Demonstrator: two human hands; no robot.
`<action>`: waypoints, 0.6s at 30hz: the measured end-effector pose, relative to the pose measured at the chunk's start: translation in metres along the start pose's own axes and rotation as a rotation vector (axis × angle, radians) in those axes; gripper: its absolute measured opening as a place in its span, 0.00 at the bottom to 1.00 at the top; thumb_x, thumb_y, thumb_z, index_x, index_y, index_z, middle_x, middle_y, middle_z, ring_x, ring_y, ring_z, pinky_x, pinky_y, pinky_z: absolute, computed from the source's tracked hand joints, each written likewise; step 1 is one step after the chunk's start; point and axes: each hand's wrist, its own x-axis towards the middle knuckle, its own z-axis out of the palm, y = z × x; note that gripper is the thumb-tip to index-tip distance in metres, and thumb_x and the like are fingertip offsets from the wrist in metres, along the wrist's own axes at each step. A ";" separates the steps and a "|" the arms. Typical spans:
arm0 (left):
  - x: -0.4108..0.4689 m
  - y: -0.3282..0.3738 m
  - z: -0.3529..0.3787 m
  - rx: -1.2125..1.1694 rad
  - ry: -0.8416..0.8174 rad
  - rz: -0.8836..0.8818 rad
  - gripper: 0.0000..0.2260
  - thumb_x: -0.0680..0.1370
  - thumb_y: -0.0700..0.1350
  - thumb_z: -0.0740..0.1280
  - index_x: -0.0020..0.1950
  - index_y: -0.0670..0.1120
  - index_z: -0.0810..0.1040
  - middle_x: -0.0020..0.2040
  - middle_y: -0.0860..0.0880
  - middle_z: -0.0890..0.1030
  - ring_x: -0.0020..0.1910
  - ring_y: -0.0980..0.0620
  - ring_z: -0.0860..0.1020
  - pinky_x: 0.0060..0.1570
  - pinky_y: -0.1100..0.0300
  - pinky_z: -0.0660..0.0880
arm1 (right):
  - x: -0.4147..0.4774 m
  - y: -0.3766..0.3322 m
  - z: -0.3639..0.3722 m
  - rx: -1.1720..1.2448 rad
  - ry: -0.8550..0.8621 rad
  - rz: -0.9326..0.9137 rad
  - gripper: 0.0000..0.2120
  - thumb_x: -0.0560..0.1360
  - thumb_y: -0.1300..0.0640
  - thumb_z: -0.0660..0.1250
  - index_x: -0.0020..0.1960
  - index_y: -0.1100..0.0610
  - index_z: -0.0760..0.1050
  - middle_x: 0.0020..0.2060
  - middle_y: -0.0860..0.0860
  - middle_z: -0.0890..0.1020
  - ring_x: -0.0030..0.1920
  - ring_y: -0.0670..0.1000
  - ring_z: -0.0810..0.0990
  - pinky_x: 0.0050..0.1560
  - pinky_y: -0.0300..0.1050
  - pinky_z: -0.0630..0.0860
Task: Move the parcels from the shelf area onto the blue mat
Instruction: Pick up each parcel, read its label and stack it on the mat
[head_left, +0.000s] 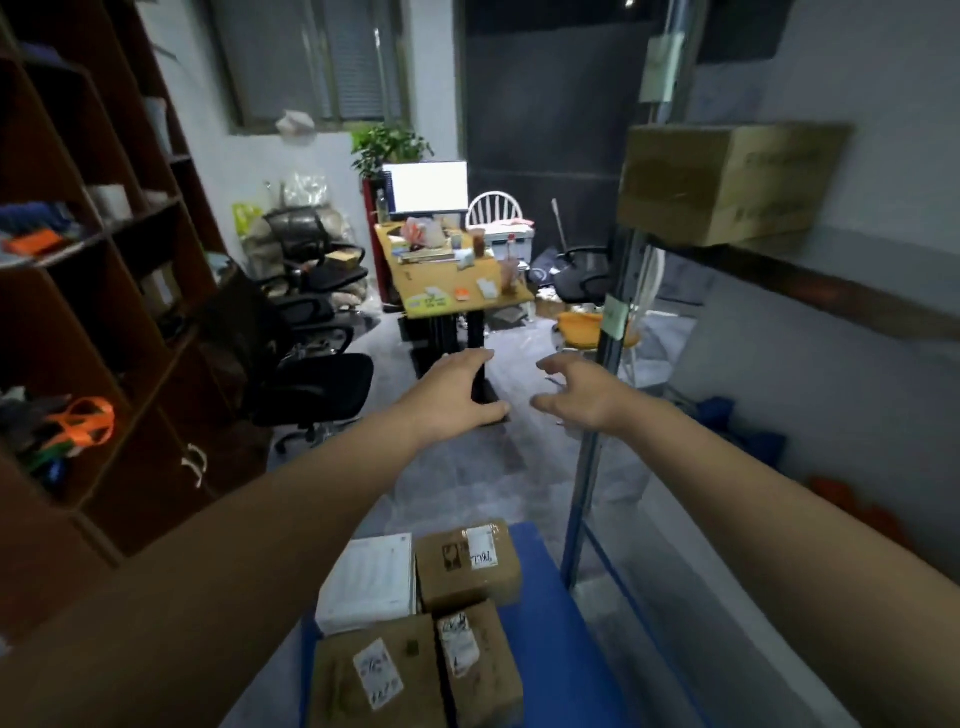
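Four parcels down on the mat, packed tight two by two, long sides pointing roughly away. One more box up on the shelf at right, lying lengthwise along it, short end toward the room. Left hand and right hand out front, apart, fingers loose, gripping nothing, well above the mat bunch, below-left of the shelf box.

Lower centre: brown cardboard parcels, matt, with white paper labels. Beside them, white parcel, smooth paper face. Blue mat underneath, matt. Right: metal shelf post, smooth, faint sheen. Upper right: large cardboard box, matt. Left: dark wood-look cabinet, smooth.
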 end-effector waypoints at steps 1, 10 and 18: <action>-0.005 0.004 -0.006 0.006 -0.012 0.038 0.37 0.75 0.54 0.72 0.79 0.46 0.59 0.78 0.46 0.62 0.76 0.47 0.60 0.74 0.53 0.59 | -0.011 -0.007 -0.001 -0.009 0.036 0.025 0.34 0.74 0.49 0.70 0.75 0.57 0.63 0.73 0.53 0.66 0.71 0.54 0.68 0.65 0.42 0.68; -0.055 0.074 -0.004 0.040 -0.175 0.423 0.36 0.73 0.54 0.73 0.76 0.46 0.63 0.75 0.45 0.67 0.73 0.46 0.65 0.64 0.61 0.61 | -0.163 -0.033 -0.008 -0.092 0.254 0.239 0.25 0.71 0.46 0.71 0.65 0.53 0.73 0.62 0.52 0.76 0.59 0.53 0.76 0.60 0.47 0.73; -0.138 0.226 0.070 0.046 -0.329 0.761 0.38 0.73 0.59 0.71 0.78 0.48 0.60 0.78 0.48 0.62 0.76 0.47 0.60 0.75 0.52 0.58 | -0.387 -0.001 -0.050 -0.186 0.451 0.626 0.28 0.73 0.49 0.71 0.69 0.57 0.70 0.66 0.55 0.73 0.66 0.56 0.71 0.64 0.46 0.67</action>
